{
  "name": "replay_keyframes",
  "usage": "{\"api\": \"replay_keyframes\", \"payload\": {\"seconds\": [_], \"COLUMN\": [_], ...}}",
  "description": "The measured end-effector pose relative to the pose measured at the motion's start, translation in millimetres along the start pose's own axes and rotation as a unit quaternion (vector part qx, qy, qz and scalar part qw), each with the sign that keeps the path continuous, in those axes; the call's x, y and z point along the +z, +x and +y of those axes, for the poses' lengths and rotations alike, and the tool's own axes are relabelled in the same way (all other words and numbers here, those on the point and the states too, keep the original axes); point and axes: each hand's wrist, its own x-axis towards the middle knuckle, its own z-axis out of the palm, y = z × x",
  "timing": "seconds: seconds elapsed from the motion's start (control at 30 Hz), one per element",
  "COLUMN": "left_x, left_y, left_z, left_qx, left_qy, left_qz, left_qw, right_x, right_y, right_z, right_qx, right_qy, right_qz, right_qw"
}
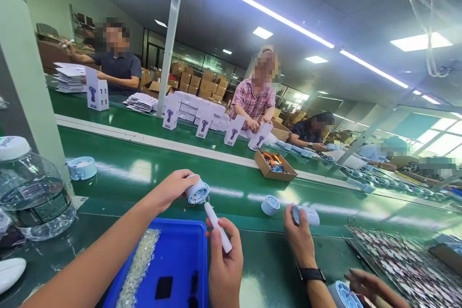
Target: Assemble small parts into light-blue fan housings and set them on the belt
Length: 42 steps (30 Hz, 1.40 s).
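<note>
My left hand point(172, 191) is closed around a light-blue round plastic housing point(198, 189), its open, ribbed face turned towards me. Thin orange and dark wires hang from the housing. Between the fingers and thumb of my right hand point(226, 262) is a white pen-shaped tool point(218, 227), its narrow end at the rim of the housing; whether it touches, I cannot tell. Below my hands lies a blue tray point(176, 226) with many small clear pieces point(140, 262) along its left side and a black square point(164, 288).
A co-worker's hand point(301, 236) at right holds a light-blue part point(308, 215). Another round housing point(270, 205) rests on the green belt point(231, 192). A carton point(276, 166) of coloured parts and white printed boxes point(173, 110) stand beyond. A water bottle point(34, 192) is at left.
</note>
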Motion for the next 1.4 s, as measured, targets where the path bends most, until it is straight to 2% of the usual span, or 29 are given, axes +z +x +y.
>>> {"api": "replay_keyframes", "payload": {"seconds": [0.27,0.47,0.73,0.93,1.23,1.4], "left_x": [4.4,6.1,6.7,7.1,9.7,12.7], "left_y": [-1.4,-0.9,-0.8,-2.0,-3.1,-7.6], "left_z": [-3.3,-4.5,-5.0,-4.6,-1.2,0.7], "left_qx": [0.033,0.028,0.032,0.046,0.019,0.025], "left_qy": [0.034,0.017,0.010,0.051,0.028,0.058], "left_qz": [-0.020,-0.016,-0.008,-0.007,0.005,-0.005], "left_qw": [0.999,0.999,0.999,0.998,0.999,0.998], "right_x": [1.8,-1.8,1.7,0.9,1.5,-1.0], "right_y": [-0.2,2.9,1.4,2.8,3.6,0.3], "right_z": [-5.4,-8.1,-15.4,-23.6,-24.3,-14.2], "right_qx": [-0.033,-0.094,-0.085,-0.113,-0.098,-0.042], "right_qy": [-0.011,-0.024,-0.065,-0.102,-0.063,-0.057], "right_qz": [0.010,0.019,0.040,0.051,0.073,0.033], "right_qw": [0.999,0.995,0.993,0.987,0.990,0.997]}}
